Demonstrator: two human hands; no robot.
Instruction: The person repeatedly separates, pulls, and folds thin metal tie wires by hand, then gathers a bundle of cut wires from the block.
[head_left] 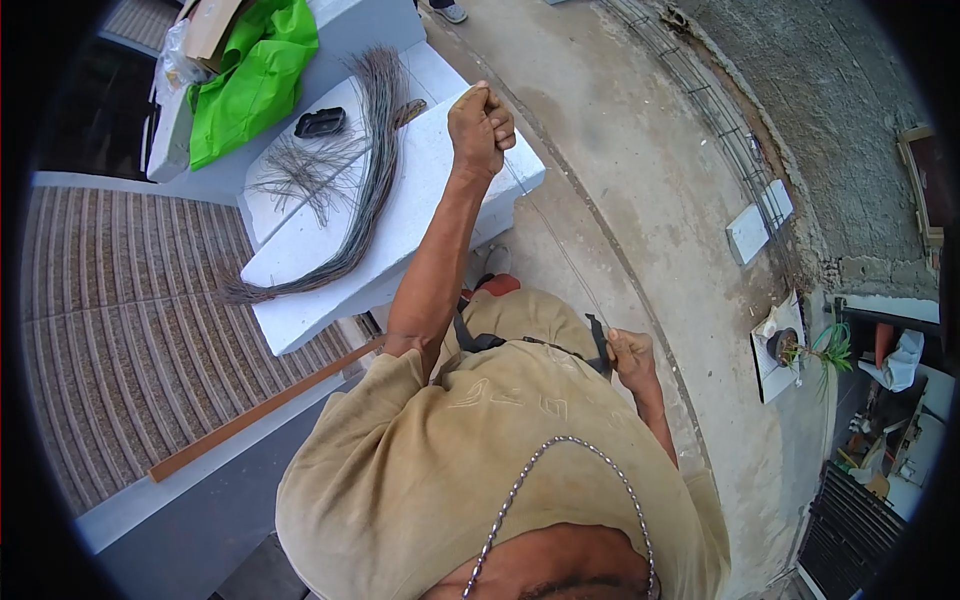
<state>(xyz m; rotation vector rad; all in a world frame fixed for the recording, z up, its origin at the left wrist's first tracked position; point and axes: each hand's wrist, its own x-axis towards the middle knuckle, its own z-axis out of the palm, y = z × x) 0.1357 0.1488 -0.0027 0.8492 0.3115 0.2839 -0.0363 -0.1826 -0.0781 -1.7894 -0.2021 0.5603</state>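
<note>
My left hand (481, 130) is raised in a fist beside the white blocks. Closed around one end of a thin wire (548, 222), it holds the strand up. The wire slants down to my right hand (630, 356), which pinches it near my waist, by a black strap (599, 342). A long bundle of thin wires (384, 165) curves across the white block (440, 150), left of my raised hand. Shorter loose wires (305, 180) lie in a tangle beside it. A small black tray (320, 122) sits behind them.
A bright green bag (255, 80) and cardboard (212, 30) are at upper left. A corrugated panel (120, 330) fills the left side. Along the right wall lie a steel rebar frame (715, 105), a white block (748, 235) and a potted plant (785, 345).
</note>
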